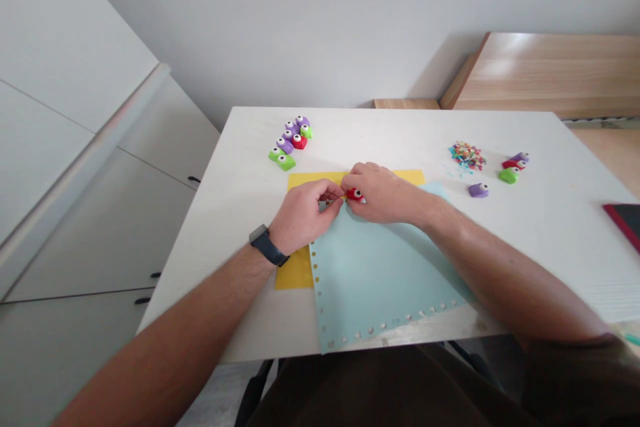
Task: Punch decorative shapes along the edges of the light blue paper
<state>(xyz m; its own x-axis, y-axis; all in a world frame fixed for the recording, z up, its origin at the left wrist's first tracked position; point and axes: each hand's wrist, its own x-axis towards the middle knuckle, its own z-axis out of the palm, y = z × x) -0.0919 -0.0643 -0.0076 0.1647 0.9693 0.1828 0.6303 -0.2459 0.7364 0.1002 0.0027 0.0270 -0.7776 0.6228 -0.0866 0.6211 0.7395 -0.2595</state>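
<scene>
A light blue sheet of paper lies over a yellow sheet. Small shapes are punched out along its left and near edges. My right hand is closed around a red paper punch with a round white button at the sheet's far edge. My left hand, wearing a dark watch, is closed with thumb and finger pinched at the sheet's far left corner, close beside the punch. The fingers partly hide the corner and the punch's jaw.
Several purple, green and red punches stand at the back left. To the right are a pile of coloured paper cutouts, a purple punch and a group of punches. A dark red-edged object lies at the right edge.
</scene>
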